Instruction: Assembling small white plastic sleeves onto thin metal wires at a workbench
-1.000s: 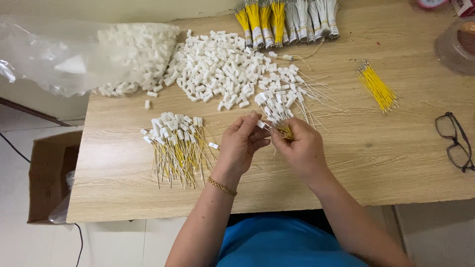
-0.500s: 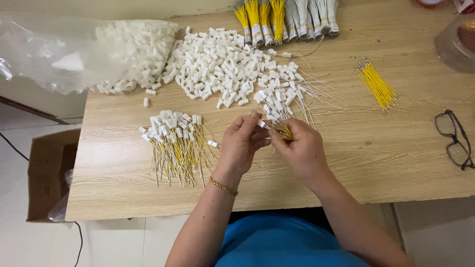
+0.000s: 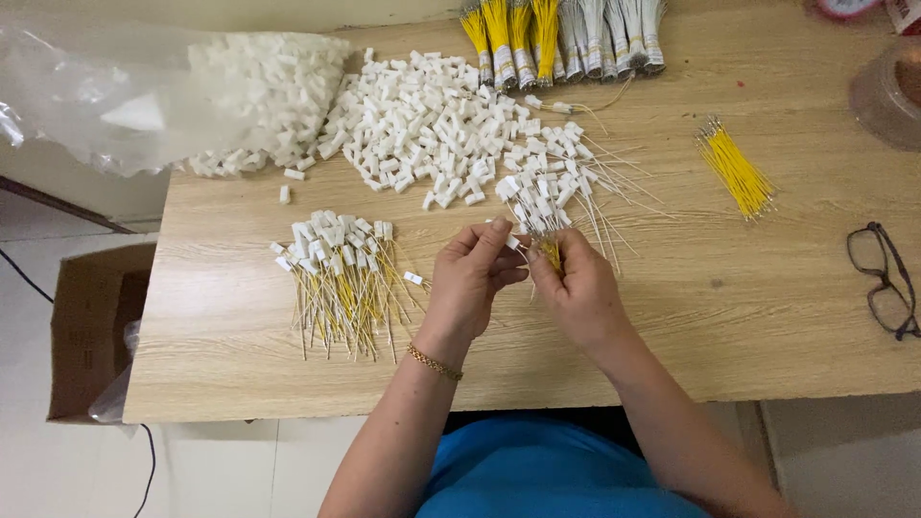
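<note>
Head view: both hands meet at table centre.
Left hand (image 3: 472, 278): pinching a small white connector (image 3: 514, 243).
Right hand (image 3: 578, 293): gripping yellow wires (image 3: 551, 253).
Finished pile (image 3: 338, 276): nine o'clock.
Risk: a wire slips and misses its slot; loose grip.

A single head-worn camera looks steeply down, fairly close, onto the wooden table (image 3: 767, 317).

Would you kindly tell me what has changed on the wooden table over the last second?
Almost nothing visibly changed. The left hand and right hand stay together above the light wooden table, pinching a small white plastic connector and thin yellow wires. The pile of finished white-capped wire pieces, loose white connectors and black-framed glasses lie as before.
</note>
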